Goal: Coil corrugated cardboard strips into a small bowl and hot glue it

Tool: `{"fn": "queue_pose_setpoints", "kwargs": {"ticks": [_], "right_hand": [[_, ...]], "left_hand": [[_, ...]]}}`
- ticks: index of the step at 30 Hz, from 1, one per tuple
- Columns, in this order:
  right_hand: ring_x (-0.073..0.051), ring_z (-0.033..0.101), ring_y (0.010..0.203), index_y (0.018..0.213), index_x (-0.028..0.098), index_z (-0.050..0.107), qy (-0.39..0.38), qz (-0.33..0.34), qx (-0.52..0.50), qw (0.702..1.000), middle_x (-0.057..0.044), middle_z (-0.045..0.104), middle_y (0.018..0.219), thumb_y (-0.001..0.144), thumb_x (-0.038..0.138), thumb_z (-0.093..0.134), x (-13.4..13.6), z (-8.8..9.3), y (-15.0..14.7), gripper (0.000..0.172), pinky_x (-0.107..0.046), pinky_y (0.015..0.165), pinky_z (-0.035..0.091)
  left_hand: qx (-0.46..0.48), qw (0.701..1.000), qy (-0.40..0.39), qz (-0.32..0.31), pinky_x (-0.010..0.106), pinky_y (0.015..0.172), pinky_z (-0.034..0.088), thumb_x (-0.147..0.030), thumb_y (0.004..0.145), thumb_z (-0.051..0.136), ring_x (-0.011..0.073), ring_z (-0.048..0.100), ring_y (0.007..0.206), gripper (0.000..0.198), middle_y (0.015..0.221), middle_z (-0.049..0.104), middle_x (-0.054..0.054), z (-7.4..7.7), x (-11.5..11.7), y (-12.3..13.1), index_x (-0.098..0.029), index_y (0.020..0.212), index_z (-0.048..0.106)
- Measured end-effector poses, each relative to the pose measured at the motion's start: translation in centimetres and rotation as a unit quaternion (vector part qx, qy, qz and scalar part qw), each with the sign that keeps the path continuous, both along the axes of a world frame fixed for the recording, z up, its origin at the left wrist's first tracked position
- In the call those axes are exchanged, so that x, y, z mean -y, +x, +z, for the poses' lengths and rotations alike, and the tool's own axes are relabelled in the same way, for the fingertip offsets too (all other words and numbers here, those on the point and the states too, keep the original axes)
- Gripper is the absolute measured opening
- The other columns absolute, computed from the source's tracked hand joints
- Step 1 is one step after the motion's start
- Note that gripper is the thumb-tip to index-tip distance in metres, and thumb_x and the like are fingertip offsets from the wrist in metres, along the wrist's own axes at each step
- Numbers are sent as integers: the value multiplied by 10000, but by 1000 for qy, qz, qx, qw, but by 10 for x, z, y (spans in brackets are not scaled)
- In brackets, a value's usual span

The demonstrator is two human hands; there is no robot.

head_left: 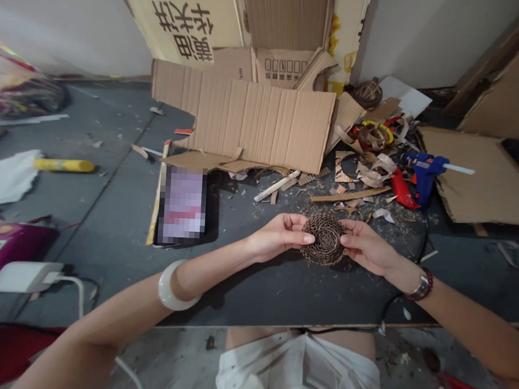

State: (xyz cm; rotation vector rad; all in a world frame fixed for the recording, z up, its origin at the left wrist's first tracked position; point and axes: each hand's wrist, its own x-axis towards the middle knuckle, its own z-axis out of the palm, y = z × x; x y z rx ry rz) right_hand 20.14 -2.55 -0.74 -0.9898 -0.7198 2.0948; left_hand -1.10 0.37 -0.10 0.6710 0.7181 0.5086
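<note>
left hand (278, 237) — cardboard coil (325, 240) — right hand (365, 246)

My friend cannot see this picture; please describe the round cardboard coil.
On the dark table, below the long cardboard sheet, find the left hand and right hand. Between their fingertips sits the coil, a flat spiral of corrugated strips, unlike the loose scraps nearby.
</note>
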Motion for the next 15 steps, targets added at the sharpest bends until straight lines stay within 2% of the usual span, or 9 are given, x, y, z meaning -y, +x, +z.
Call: {"fn": "queue_pose_setpoints", "kwargs": {"ticks": [3,9,15], "right_hand": [[-80,664,665,895,193,696,4,-5,0,1000,6,732,809,563,262,862,0,1,0,378,-187,660,548],[-94,666,782,956,212,689,47,0,6,999,-2,727,907,592,245,846,-3,4,-1,398,-210,758,532],[-105,647,801,946,234,678,51,-58,20,997,-3,716,960,692,358,781,-6,1,3,301,-216,710,511]], "left_hand": [[-3,1000,4,9,210,642,460,-280,458,911,86,622,610,444,689,682,8,0,0,0,-93,738,623],[1,997,31,72,206,667,472,-236,519,888,76,613,637,384,707,660,-14,0,-1,2,-104,754,614],[16,999,18,34,271,698,521,-321,568,868,107,623,646,372,673,642,8,2,-1,2,-85,671,598]]}}
